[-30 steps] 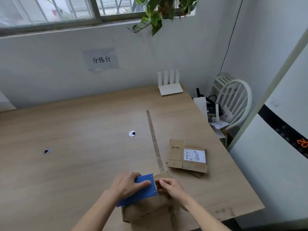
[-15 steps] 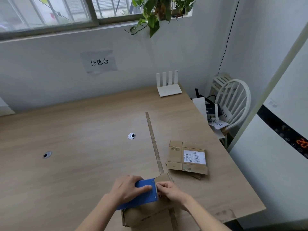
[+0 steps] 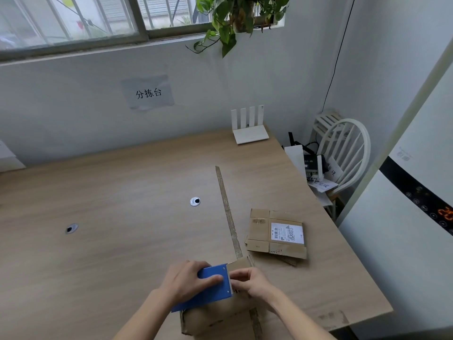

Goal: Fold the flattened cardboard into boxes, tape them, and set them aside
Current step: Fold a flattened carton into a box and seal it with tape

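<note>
The person is working at the near edge of the wooden table (image 3: 122, 217), taping a folded cardboard box (image 3: 215, 315) that is sitting directly in front of them. The left hand (image 3: 186, 280) is gripping a blue tape dispenser (image 3: 208, 288), thumb lying across its flat face, and is holding it on top of the box. The right hand (image 3: 250, 283) is pinching at the dispenser's toothed edge, apparently on the tape end, though the tape itself is too faint to make out. Judging from this, the first box is folded and is being sealed; it is not yet set aside. A flattened cardboard piece (image 3: 277, 234) with a white shipping label is lying to the right of the box, slightly farther away, with what looks like another flat piece under it, so at least one more box appears to be waiting. No finished boxes are showing anywhere. A long strip of worn tape (image 3: 228, 212) is running across the tabletop; two grommet holes are showing further left. A white router (image 3: 250, 131) is standing at the far wall under a paper sign (image 3: 148, 93), a potted plant (image 3: 235, 18) is hanging at the window, and a white chair (image 3: 343, 153) is standing off the right end.
</note>
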Demonstrator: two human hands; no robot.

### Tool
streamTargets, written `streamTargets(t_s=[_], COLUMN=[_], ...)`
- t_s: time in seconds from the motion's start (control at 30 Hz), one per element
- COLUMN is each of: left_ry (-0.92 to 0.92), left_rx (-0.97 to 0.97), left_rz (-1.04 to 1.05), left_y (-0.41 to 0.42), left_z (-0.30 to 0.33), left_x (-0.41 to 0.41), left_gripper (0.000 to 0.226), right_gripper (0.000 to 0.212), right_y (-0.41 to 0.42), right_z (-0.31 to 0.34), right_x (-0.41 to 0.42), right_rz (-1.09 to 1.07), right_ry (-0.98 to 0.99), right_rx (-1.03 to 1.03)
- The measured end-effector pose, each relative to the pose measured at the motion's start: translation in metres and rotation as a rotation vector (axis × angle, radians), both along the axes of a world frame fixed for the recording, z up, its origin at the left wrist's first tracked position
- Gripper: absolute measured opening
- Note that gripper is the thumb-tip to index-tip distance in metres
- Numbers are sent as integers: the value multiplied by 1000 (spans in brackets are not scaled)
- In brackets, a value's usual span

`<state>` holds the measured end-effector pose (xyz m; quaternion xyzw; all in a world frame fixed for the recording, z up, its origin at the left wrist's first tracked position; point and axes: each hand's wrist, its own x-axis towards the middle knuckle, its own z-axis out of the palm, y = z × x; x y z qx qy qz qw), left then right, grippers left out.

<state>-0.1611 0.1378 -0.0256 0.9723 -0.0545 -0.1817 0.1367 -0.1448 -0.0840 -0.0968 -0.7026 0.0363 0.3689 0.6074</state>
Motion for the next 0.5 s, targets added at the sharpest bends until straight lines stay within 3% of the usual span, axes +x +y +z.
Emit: streamTargets(t_s=[0.2, 0.5], left_ry=[-71, -51], left_rx=[201, 195], left_rz=[-1, 44], left_y=[-18, -66], left_z=[-5, -4], left_x=[-2, 12], left_gripper=[84, 65], right_gripper=[10, 12], right_y=[-7, -56], right_z=[-1, -10], right_x=[0, 23], right_rz=[-83, -281], right_ry=[-115, -164], right_rx=[-102, -314])
